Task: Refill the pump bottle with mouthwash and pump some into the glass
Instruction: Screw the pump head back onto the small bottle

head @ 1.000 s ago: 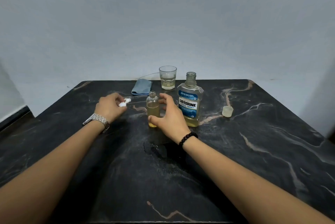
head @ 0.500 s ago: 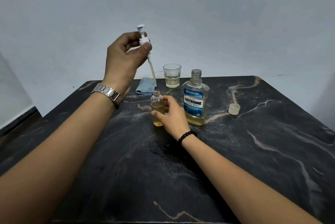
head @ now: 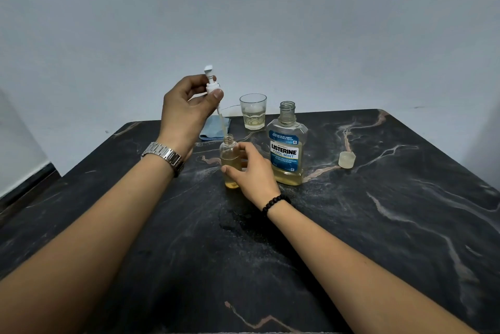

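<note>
A small clear pump bottle (head: 229, 156) with yellow liquid stands uncapped on the dark marble table (head: 378, 225). My right hand (head: 251, 170) grips its side. My left hand (head: 186, 110) pinches the white pump head (head: 211, 82) above the bottle, and its dip tube reaches down to the bottle's mouth. To the right stands an open Listerine mouthwash bottle (head: 286, 149). A glass (head: 253, 111) with a little pale liquid sits behind.
The mouthwash cap (head: 346, 159) lies on the table to the right of the big bottle. A folded blue cloth (head: 216, 130) lies behind my left hand. A grey wall rises behind the table's far edge.
My left hand lifted the pump head off the table and brought it over the small bottle, the tube tip now at its mouth. My right hand closed round the bottle.
</note>
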